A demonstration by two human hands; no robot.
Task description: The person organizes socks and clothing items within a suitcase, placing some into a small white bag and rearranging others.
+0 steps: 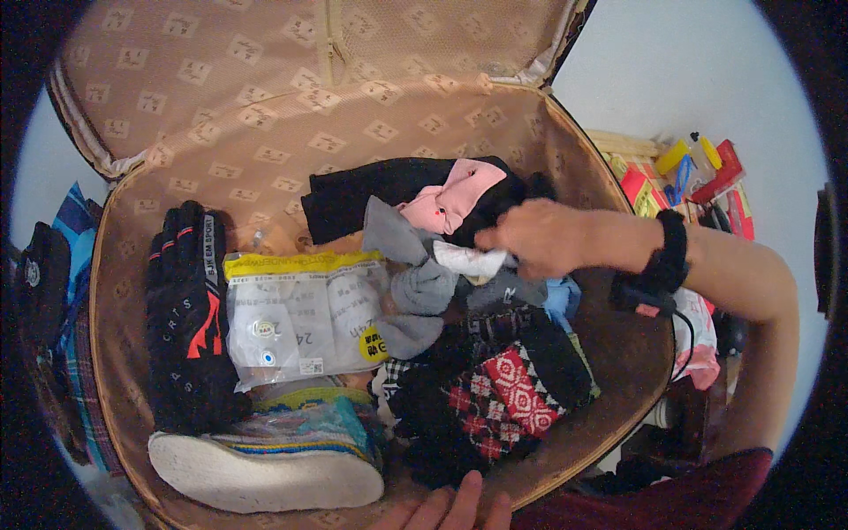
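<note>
nearest, the left hand (455, 511) shows slightly parted fingers at the suitcase's (632, 371) near edge; whether they grip it i cannot tell. past the patterned knitwear (521, 389), the right hand (552, 238) blurs beside a white cloth (470, 260) among grey socks (422, 287), fingers narrow, hold unclear. the step looks like handling these loose pieces, and the next move seems to call for a sure pinch, clear of the pink cloth (455, 199) behind.

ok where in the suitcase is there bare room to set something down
Bare lining shows on the right, between the red-and-black knitwear and the suitcase's right wall. A smaller patch lies between the black glove and black garment, just above the plastic package. The middle is crowded: grey socks bunch beside the right hand.
</note>
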